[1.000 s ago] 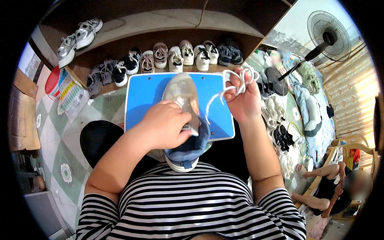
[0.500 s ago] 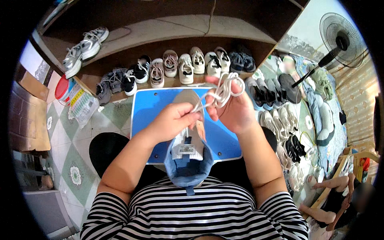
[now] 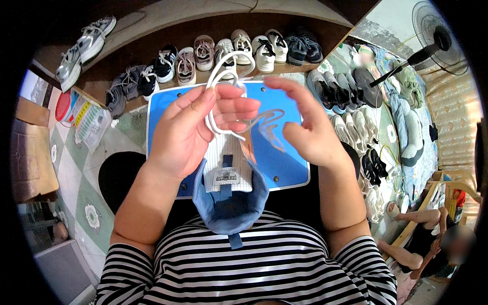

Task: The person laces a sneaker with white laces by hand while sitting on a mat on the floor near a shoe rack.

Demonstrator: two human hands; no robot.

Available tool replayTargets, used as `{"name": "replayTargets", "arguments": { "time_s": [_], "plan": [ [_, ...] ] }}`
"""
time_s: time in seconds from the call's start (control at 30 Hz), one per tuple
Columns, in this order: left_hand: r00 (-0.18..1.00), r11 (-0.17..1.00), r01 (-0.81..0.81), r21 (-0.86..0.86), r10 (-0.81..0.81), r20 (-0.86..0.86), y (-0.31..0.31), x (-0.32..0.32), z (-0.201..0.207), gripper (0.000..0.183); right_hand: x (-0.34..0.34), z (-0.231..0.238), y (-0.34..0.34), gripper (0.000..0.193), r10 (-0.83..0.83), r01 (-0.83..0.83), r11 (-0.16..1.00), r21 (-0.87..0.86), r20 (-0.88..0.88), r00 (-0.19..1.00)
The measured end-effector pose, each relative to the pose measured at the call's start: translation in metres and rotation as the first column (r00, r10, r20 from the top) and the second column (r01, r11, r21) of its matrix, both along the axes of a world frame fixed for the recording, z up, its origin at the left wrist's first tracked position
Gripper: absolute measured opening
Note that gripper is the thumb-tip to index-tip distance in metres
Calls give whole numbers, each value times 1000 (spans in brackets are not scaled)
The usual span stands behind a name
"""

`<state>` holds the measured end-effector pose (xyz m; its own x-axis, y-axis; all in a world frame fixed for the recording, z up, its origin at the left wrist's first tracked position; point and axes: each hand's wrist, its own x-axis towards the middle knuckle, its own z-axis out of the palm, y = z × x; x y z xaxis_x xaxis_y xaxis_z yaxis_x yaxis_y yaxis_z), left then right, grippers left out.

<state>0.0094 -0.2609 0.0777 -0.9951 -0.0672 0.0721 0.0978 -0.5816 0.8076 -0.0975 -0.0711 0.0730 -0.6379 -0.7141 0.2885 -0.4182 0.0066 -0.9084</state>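
Observation:
Above the shoe, my left hand (image 3: pixel 195 119) pinches a looped white shoelace (image 3: pixel 211 122) between thumb and fingers. My right hand (image 3: pixel 311 129) is to the right, thumb and index finger spread apart, with nothing seen in it. Between the hands a loose, motion-smeared stretch of lace trails over the board. Below them is a shoe (image 3: pixel 229 211) with a blue fabric collar and a pale tongue bearing a label. Its heel points toward me, and my left hand partly hides its front. Under the shoe, a blue board (image 3: pixel 290 168) with a white edge lies across my lap.
A row of shoes (image 3: pixel 223 48) stands on the dark shelf ahead, with silver sneakers (image 3: pixel 86 48) at its upper left. More pairs (image 3: pixel 348 132) line the floor at right, near a black fan (image 3: pixel 434 43). A red bucket (image 3: pixel 63 107) stands left. Another person's legs (image 3: pixel 414 229) show lower right.
The bundled lace was in my right hand; now its loops are in my left, which rose a little. My right hand has come away from it to the right and slightly down.

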Motion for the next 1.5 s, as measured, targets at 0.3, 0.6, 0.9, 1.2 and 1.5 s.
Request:
{"name": "replayTargets", "arguments": {
  "time_s": [0.3, 0.6, 0.9, 1.2, 1.5],
  "plan": [
    [999, 992, -2, -123, -4, -50, 11, 1, -6, 37, 34, 4, -20, 21, -2, 30, 998, 48, -501, 865],
    [994, 994, -90, -66, 85, -72, 14, -5, -19, 35, 30, -12, -29, 10, 20, -4, 990, 143, -111, 994],
    [975, 923, -180, -341, 214, 65, -8, 3, -23, 28, -2, -12, -19, 12, -9, 82, 993, -90, 612, 791],
    [905, 64, -297, -953, 336, -260, 11, 4, -29, 14, 1, -33, -21, 13, -73, 43, 996, 80, 416, 906],
    [943, 90, -177, -980, 299, -143, 12, 2, -31, 22, 3, -47, -29, 15, -143, 119, 985, 121, 213, 967]
  ]
}}
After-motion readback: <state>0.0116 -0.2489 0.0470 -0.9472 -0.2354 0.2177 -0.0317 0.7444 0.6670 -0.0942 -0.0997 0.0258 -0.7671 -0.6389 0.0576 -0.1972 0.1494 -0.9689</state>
